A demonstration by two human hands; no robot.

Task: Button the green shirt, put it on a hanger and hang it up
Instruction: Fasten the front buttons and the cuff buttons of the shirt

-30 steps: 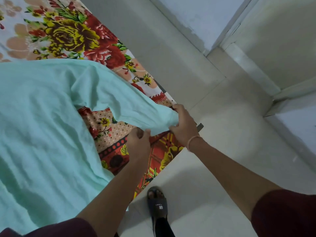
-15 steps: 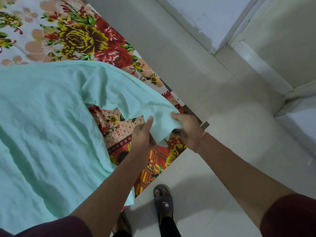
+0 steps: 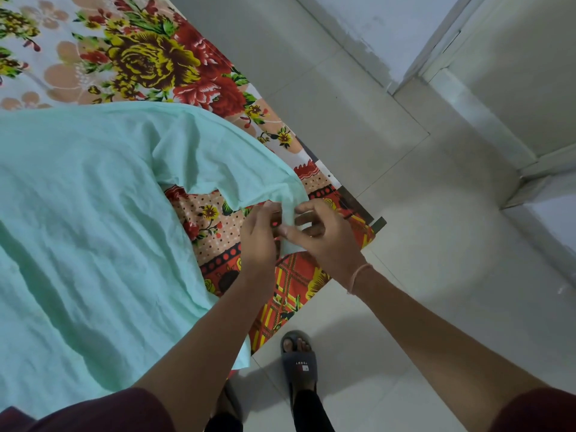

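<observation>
The green shirt, pale mint and wrinkled, lies spread flat over the near left part of the bed. One sleeve stretches toward the bed's right corner, its end raised off the sheet.

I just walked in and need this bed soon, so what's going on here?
A person standing at the bed's corner has a wrinkled pale green shirt spread over the red and yellow floral bedsheet. Their left hand and right hand both pinch the end of one sleeve, at the cuff, apparently working on a fastening there, though no button shows. No hanger is in view, so hanging is yet to come.
</observation>
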